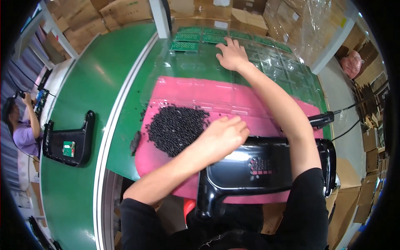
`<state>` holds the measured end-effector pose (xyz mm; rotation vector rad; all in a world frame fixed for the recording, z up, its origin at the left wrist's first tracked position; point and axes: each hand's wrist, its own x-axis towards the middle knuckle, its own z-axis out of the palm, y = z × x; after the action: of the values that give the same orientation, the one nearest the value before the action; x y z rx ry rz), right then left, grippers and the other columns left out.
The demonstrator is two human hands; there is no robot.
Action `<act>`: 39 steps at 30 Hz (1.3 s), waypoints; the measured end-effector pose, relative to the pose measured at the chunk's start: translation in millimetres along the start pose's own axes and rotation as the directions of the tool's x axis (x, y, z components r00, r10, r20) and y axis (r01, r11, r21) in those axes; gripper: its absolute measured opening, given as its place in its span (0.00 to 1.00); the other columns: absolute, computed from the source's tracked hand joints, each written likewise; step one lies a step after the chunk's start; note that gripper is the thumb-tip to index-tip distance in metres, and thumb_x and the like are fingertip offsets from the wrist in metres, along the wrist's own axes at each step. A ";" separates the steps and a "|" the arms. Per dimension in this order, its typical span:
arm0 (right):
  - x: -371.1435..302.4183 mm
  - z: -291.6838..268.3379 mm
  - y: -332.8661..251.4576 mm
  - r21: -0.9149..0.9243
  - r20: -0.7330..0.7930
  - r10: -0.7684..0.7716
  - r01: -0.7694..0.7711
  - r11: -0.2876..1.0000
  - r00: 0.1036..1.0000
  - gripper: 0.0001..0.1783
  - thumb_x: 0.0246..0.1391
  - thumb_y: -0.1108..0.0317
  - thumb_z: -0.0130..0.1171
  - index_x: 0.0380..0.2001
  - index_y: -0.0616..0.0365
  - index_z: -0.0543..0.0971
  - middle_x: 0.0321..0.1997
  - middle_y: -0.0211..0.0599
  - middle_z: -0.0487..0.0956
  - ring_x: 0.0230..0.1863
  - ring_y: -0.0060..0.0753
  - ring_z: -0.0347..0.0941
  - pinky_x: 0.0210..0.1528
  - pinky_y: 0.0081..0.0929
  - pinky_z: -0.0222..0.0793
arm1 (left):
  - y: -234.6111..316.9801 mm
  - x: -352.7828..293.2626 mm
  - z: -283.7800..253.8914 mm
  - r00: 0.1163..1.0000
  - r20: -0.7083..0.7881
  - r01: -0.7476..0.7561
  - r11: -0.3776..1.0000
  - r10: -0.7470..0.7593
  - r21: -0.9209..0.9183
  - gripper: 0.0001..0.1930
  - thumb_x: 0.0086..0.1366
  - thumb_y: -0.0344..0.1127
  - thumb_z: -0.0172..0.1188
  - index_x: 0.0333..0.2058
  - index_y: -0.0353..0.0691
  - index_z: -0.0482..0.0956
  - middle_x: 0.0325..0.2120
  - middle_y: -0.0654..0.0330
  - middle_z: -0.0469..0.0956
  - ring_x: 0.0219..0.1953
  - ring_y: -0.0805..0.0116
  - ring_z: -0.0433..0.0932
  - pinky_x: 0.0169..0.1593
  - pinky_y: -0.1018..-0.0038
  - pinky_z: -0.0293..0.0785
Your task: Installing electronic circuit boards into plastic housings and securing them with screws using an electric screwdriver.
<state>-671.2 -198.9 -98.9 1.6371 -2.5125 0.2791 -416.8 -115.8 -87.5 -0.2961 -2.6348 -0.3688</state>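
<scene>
My right hand (233, 54) reaches to the far side of the bench, fingers spread, its fingertips at the edge of a green circuit board (213, 39). Several such boards lie in rows in a clear plastic tray (200, 89). My left hand (227, 135) is closed with curled fingers, over the upper edge of a glossy black plastic housing (241, 171); whatever it may hold is hidden. Left of that hand is a heap of small black pieces (175, 129) that look like screws. The housing rests on a pink mat (156, 166) close to my body.
A black corded tool (321, 120) lies right of the mat. On the green belt (66, 191) to the left is another black housing (85, 150) with a small board (68, 148). A co-worker (25, 133) sits far left. Cardboard boxes (125, 14) stand behind the bench.
</scene>
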 end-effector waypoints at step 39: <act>-331.5 -137.7 4.5 0.611 -0.137 0.046 0.048 0.790 0.989 0.10 0.58 0.80 0.59 0.44 0.68 0.77 0.34 0.35 0.80 0.34 0.21 0.77 0.39 0.17 0.72 | 4.0 -13.4 -32.8 0.982 -0.154 -0.127 0.987 0.111 -0.102 0.33 0.40 0.41 0.78 0.48 0.36 0.81 0.45 0.54 0.81 0.48 0.55 0.77 0.56 0.60 0.68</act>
<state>-540.7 129.1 -34.2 1.7129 -2.4422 1.2902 -390.6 -124.1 -64.8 -0.4436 -2.4420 -0.4793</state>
